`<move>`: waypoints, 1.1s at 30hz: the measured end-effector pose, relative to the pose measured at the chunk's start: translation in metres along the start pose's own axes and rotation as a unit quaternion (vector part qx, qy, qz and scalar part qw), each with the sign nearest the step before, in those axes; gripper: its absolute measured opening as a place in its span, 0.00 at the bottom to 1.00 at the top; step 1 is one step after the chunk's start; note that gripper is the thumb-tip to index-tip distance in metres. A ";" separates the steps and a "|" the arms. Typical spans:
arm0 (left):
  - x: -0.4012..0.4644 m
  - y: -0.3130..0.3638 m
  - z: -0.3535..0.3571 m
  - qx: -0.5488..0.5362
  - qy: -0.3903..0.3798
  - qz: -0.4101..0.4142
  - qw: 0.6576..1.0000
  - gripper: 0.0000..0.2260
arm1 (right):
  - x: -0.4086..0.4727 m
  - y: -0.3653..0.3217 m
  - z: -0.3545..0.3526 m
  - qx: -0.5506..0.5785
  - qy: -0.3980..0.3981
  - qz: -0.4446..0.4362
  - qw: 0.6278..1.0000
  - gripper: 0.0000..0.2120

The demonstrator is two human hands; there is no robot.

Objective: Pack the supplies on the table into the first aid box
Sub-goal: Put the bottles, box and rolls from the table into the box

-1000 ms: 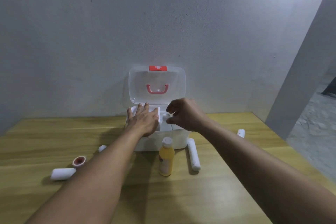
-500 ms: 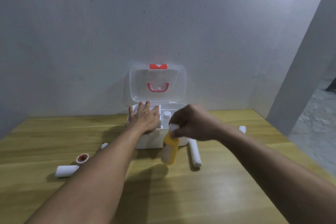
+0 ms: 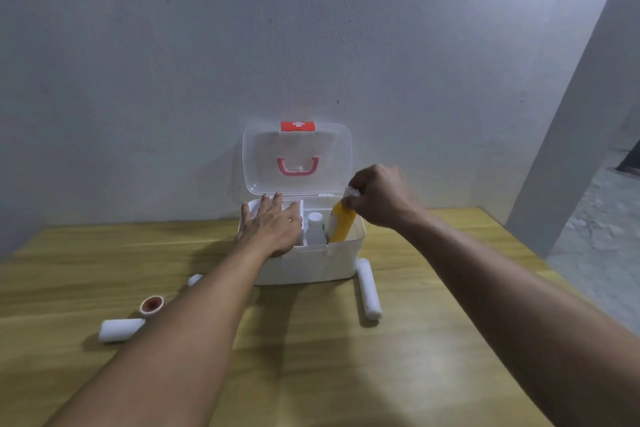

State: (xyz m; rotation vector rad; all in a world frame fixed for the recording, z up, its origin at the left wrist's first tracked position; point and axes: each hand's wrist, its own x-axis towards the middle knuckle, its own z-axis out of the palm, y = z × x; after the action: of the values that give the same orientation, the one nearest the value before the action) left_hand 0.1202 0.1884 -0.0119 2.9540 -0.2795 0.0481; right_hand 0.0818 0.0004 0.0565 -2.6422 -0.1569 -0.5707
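Observation:
The white first aid box [image 3: 311,265] stands open at the back of the wooden table, its clear lid [image 3: 298,158] raised against the wall. My left hand [image 3: 270,227] lies flat, fingers spread, on the box's left tray and rim. My right hand [image 3: 379,196] grips the white cap of a yellow bottle [image 3: 341,225], which hangs tilted into the box's right side. A small white bottle [image 3: 315,229] stands inside beside it. On the table lie a long white roll [image 3: 369,289], a short white roll [image 3: 121,329], a tape ring [image 3: 151,305] and a small white piece [image 3: 195,279].
The table [image 3: 329,374] butts against a grey wall. Its right edge drops to a concrete floor [image 3: 602,246] beside a grey pillar [image 3: 571,135]. My forearms stretch across the front of the table.
My right hand left the box, took the yellow bottle from the table in front of it, and lifted it up into the box's right side. My left hand stayed put.

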 end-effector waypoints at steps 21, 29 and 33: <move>0.001 0.000 0.001 0.002 0.003 0.006 1.000 0.23 | -0.006 0.008 0.020 -0.046 -0.083 0.005 0.995 0.17; 0.003 0.000 0.001 0.015 0.000 0.006 1.000 0.23 | -0.049 0.029 0.021 -0.049 -0.182 0.178 0.966 0.04; 0.003 -0.001 0.001 0.017 0.000 0.001 1.000 0.24 | -0.062 0.030 0.038 0.018 -0.265 0.223 0.938 0.09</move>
State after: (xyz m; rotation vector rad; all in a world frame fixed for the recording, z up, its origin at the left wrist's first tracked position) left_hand 0.1230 0.1885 -0.0132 2.9872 -0.2852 0.0532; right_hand 0.0458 -0.0116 -0.0121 -2.6050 0.2693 0.2963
